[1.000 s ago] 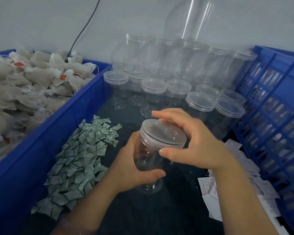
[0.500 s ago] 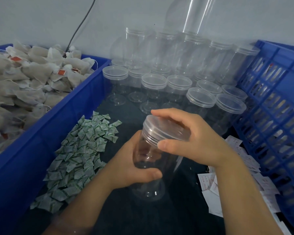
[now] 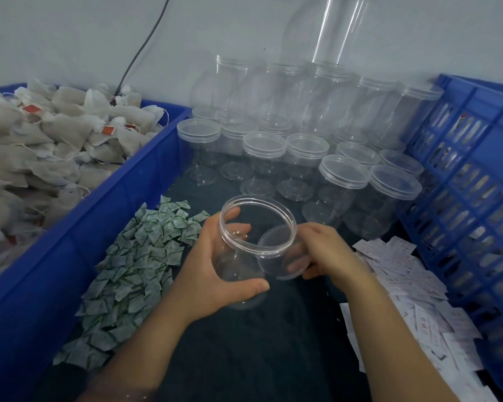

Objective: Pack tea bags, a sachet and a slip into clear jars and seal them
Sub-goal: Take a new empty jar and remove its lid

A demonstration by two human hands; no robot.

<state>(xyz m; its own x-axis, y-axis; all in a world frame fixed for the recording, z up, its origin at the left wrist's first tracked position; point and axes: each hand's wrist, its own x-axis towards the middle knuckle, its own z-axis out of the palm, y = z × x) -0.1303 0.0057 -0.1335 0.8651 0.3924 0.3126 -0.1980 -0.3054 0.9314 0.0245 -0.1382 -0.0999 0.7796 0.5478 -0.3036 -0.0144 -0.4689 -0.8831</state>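
Head view: a clear round plastic jar (image 3: 238, 256) is held tilted just above the dark tabletop (image 3: 244, 358), its threaded mouth open and nothing seen inside. It is gripped round the mid-body by the left hand (image 3: 212, 274), thumb across the near wall and fingers (image 3: 235, 227) wrapped behind. Its clear round screw lid (image 3: 279, 256), already off, is held just beside the jar in the curled fingers of the right hand (image 3: 331, 253).

A heap of beige tea bags (image 3: 55, 146) fills the solid blue crate (image 3: 122, 181) at left. Small green-printed sachets (image 3: 134, 262) are piled beside it, and white paper slips (image 3: 404, 274) lie at right against a blue lattice crate (image 3: 462, 184). Capped empty jars (image 3: 343, 172) are stacked behind.

The jar is judged light, thin-walled and smooth, so it is likely to slip or flex if squeezed hard. It is best held round the body below the threads, leaving the mouth free for filling. The lid is best taken by its ribbed rim. With 1 jar opened, filling appears not yet begun.
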